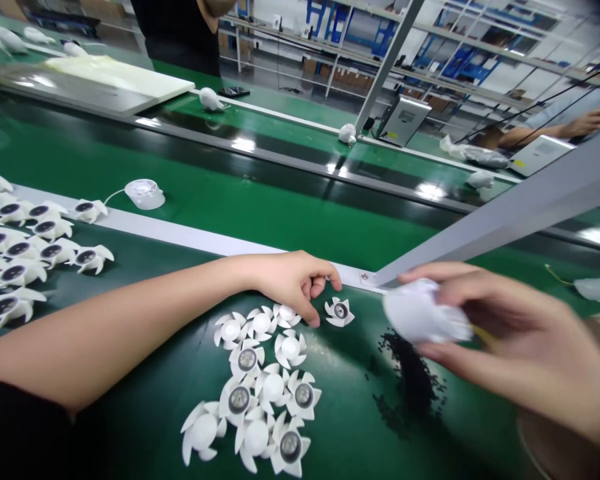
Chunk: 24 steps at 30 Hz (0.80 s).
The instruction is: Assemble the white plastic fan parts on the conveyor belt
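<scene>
My right hand (520,333), slightly blurred, grips a white plastic housing (413,310) between thumb and fingers. A yellow wire (485,335) runs from it under the palm. My left hand (297,283) hovers over the green work surface with thumb and index finger apart, the other fingers curled, and nothing visible in its grasp. Just right of its fingertips lies a single small white fan wheel (339,311) with its metal-lined hub up. Below that hand, several more small fan wheels (273,388) lie in a cluster, some hub up and some face down.
Many larger white fan wheels (17,248) with dark hubs stand at the left. Tiny black pieces (413,377) lie scattered under my right hand. A grey post (480,213) slants up at the right. White housings (145,193) rest along the green conveyor belt (260,207); people stand beyond it.
</scene>
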{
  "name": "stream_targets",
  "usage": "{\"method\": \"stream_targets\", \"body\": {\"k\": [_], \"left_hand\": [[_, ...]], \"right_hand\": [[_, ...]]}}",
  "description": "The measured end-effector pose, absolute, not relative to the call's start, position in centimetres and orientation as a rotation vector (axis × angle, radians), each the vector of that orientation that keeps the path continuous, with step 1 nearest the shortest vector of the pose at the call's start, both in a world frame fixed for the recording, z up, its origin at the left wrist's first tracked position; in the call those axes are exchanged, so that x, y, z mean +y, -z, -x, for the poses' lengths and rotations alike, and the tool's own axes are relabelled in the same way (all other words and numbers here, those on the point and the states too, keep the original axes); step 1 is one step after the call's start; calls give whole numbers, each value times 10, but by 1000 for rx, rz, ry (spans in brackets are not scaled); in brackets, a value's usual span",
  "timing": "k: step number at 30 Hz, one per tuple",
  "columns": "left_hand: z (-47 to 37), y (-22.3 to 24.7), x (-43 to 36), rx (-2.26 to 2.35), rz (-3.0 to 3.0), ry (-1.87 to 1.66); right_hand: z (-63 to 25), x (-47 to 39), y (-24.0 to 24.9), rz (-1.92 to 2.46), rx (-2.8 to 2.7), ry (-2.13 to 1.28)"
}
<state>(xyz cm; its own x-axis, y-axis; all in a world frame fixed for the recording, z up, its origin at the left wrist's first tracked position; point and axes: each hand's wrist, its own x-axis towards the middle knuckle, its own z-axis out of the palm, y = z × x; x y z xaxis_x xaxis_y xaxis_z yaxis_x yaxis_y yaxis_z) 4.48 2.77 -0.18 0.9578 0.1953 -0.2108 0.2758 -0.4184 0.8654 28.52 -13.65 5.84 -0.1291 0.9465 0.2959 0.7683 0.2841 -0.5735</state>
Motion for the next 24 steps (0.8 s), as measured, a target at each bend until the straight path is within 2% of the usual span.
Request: {"method": "stream_targets", "body": {"k": [3,10,19,24], "left_hand": [[-43,0,30,284,-2009,102],[-49,2,22,427,-1882,28],[-56,-3,17,743,-1881,59],[-57,-3,17,755,-1962,72]], "right_hand": [[-262,-126,-49,1431,-2039,-615],[-259,-110,-22,1399,-2267,-559],[-257,-109,-12,1434,-2242,-508],[-254,-110,-8,1495,-2218,-479]]}}
